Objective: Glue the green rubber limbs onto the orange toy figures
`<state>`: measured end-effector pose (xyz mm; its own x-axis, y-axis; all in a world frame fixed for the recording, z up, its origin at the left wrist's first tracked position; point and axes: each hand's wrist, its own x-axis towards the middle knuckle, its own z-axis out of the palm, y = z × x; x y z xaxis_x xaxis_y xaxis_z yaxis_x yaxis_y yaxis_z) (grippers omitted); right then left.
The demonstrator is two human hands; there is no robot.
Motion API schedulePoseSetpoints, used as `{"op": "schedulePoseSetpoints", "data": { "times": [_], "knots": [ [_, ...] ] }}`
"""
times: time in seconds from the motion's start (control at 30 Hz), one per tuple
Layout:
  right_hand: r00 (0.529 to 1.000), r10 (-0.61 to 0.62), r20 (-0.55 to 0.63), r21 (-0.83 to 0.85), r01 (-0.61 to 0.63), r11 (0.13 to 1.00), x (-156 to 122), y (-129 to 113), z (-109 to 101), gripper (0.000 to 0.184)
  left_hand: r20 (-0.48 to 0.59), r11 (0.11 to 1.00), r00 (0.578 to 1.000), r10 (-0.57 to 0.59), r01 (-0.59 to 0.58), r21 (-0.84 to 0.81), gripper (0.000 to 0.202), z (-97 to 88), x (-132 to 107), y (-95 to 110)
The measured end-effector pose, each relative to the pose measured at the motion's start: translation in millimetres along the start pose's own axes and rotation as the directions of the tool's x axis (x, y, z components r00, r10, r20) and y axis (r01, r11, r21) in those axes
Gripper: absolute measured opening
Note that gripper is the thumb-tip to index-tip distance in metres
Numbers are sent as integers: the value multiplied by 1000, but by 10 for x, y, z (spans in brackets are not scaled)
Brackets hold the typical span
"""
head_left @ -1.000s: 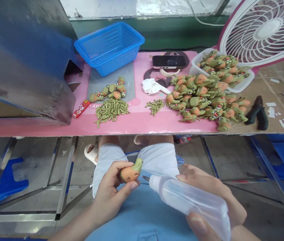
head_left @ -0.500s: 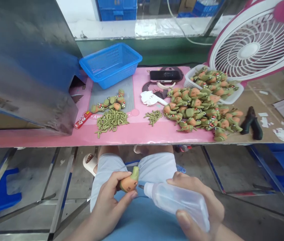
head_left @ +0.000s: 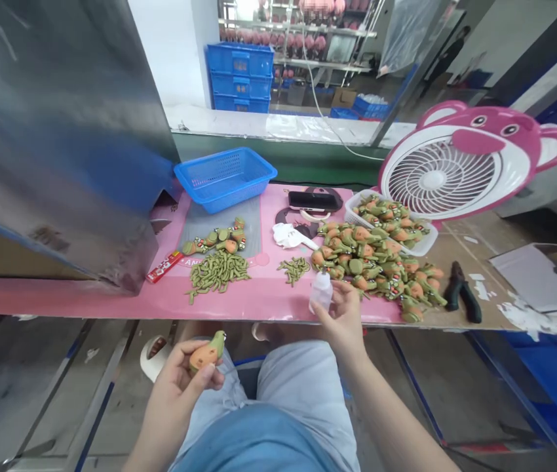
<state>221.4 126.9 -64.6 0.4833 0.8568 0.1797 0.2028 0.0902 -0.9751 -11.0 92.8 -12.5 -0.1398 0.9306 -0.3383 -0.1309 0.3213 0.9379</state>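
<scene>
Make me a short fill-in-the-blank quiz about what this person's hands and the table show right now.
1. The left hand holds an orange and green ____ over the lap.
2. The right hand grips a small clear ____ standing at the table's front edge.
3. The basket at the back of the pink mat is coloured ____.
4. The black pliers lie to the ____ of the toy pile.

Missing words: toy; bottle; blue; right
</scene>
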Motion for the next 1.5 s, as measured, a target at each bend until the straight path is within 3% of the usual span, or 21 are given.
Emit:
{"op": "schedulePoseSetpoints", "data": {
  "times": [0.2, 0.3, 0.4, 0.47, 0.53, 0.67, 0.8, 0.9, 1.03, 1.13, 1.3, 1.37, 1.43, 1.5],
  "knots": [
    [991, -117, -62, -167, 106, 980, 192, 257, 53, 39, -10, 998, 1000, -18, 17, -67, 40, 13, -59, -18],
    [968, -231, -94, -273, 198, 941, 45, 267, 19, 46, -3, 994, 999, -35, 34, -100, 39, -3, -101, -28],
    [909, -401, -117, -394, 328, 858, -175, 189, 65, 45, 12, 989, 997, -71, 72, -126, 40, -27, -141, -49],
    [866, -500, -12, -447, 442, 777, -277, 107, 207, 28, 30, 986, 995, -94, 97, -137, 39, -37, -153, -61],
    [819, -543, 183, -455, 560, 692, -287, 26, 442, 10, 53, 985, 994, -96, 102, -137, 37, -41, -150, -64],
    [710, -500, 496, -441, 702, 560, -65, -79, 966, 15, 72, 988, 995, -71, 80, -134, 34, -56, -139, -51],
    [626, -403, 668, -431, 767, 476, 165, -126, 1229, 10, 59, 987, 994, -88, 95, -133, 36, -124, -163, -56],
    [600, -338, 725, -432, 779, 454, 245, -149, 1272, 6, 51, 988, 994, -94, 99, -122, 37, -179, -186, -84],
    [597, -299, 744, -426, 769, 477, 325, -181, 1301, 7, 67, 983, 993, -101, 110, -144, 38, -189, -206, -123],
    [606, -308, 733, -395, 749, 532, 337, -241, 1270, 8, 138, 981, 984, -111, 131, -143, 37, -181, -223, -154],
    [631, -311, 711, -277, 658, 700, 7, -481, 901, 14, 336, 994, 937, -94, 107, -20, 27, -233, -273, -180],
    [636, -277, 720, -176, 554, 814, -192, -620, 685, 16, 386, 994, 916, -107, 100, 38, 26, -257, -286, -156],
    [644, -191, 740, -66, 353, 933, -354, -755, 493, 17, 428, 991, 898, -105, 57, 124, 25, -270, -284, -111],
    [606, -77, 792, -12, 141, 990, -456, -858, 350, 18, 478, 973, 875, -74, -41, 227, 25, -272, -272, -57]
  ]
}}
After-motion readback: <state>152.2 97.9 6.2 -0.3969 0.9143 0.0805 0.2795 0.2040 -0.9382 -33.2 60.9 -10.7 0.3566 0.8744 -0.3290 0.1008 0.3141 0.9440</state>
